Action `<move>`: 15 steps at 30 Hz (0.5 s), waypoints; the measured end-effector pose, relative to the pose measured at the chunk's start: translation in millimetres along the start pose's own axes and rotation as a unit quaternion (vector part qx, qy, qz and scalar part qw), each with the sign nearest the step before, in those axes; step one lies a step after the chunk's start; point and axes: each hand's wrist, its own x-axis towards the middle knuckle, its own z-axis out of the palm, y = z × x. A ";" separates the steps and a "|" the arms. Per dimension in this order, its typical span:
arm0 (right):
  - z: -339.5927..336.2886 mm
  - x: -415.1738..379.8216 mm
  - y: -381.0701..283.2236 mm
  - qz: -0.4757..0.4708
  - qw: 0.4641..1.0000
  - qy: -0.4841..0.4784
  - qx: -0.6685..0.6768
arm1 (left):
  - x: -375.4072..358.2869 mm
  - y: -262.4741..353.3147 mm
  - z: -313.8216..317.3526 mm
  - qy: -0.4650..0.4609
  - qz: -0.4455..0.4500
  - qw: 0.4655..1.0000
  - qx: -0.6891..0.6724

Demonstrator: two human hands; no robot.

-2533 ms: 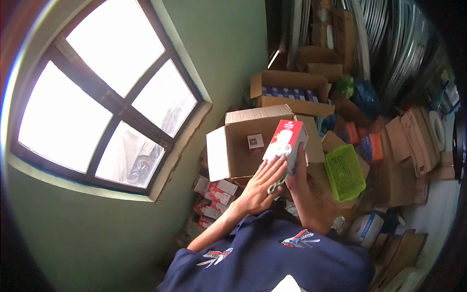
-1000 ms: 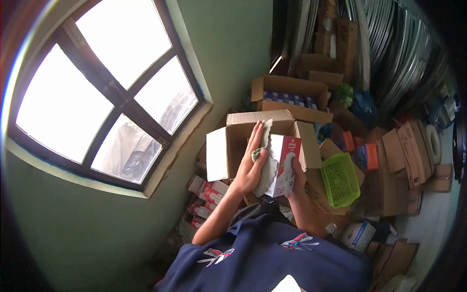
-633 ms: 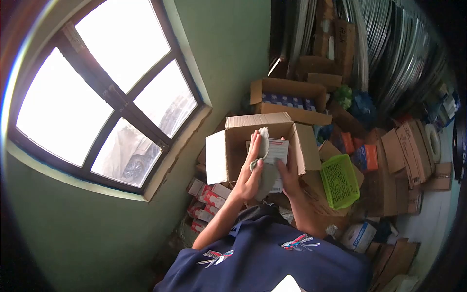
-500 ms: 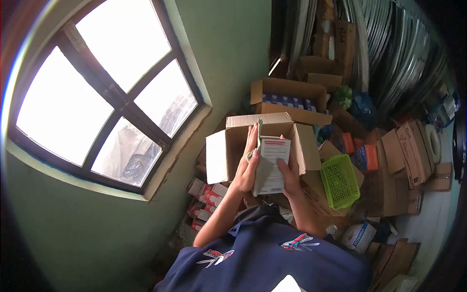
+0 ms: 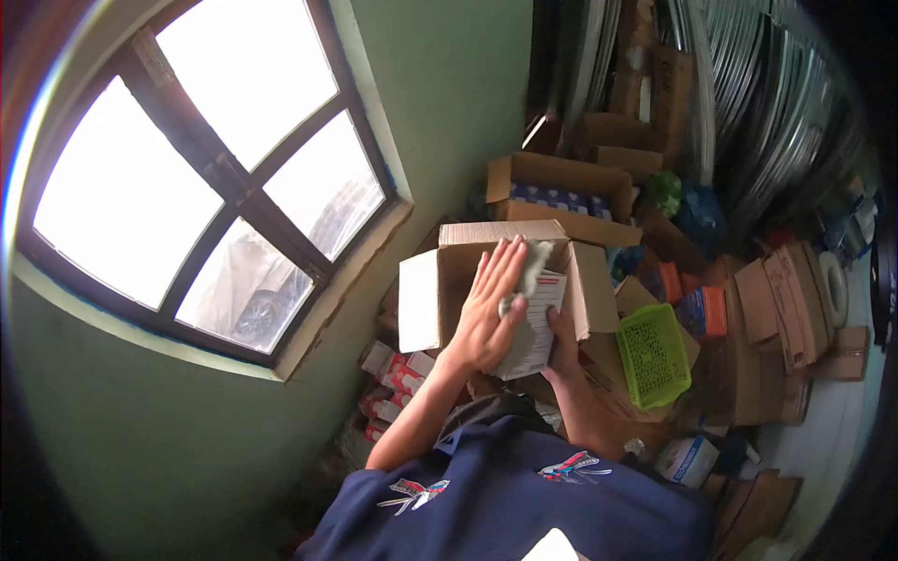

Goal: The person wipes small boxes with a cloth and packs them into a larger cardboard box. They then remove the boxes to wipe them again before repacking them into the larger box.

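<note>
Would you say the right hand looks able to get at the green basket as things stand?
Probably not while the right hand holds the printed box; once freed, likely yes: the green basket sits off to its right, with only a cardboard flap near the path.

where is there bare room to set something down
Bright green plastic basket: bare mesh inside, bordered left by brown cardboard. Pale strip right of the stacked brown cardboard boxes: looks bare, may be wall. Crowded: open brown cardboard box, left hand and right hand across its mouth; red and white cartons heaped lower left.
</note>
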 end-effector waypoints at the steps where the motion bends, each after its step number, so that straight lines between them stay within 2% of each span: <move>1: -2.7 1.4 1.1 0.003 1.000 -0.001 0.000 | 0.4 -6.6 1.0 0.015 -0.008 1.000 -0.026; 3: -10.7 6.1 -0.1 -0.040 0.999 0.000 -0.034 | -2.6 -11.3 12.0 0.063 -0.079 0.987 -0.127; 5: -10.5 11.4 -1.1 -0.041 0.998 0.007 -0.038 | -15.1 -20.3 27.4 0.082 -0.146 0.971 -0.173; 7: -3.2 15.1 0.7 -0.126 0.987 0.055 -0.087 | -28.3 -18.5 29.8 0.045 -0.216 0.954 -0.203; 9: -44.1 20.5 18.8 -0.084 0.986 0.069 -0.129 | -39.3 -17.7 32.7 0.056 -0.227 0.956 -0.178; 11: -50.2 19.8 19.3 -0.045 0.987 0.046 -0.144 | -41.6 -18.9 23.8 0.037 -0.258 0.945 -0.198; 14: -58.6 9.3 29.0 0.036 0.988 -0.013 -0.147 | -36.3 -30.7 15.4 0.102 -0.259 0.928 -0.249; 15: -46.0 6.7 31.3 0.026 0.990 0.025 -0.138 | -35.1 -32.4 14.7 0.110 -0.260 0.915 -0.288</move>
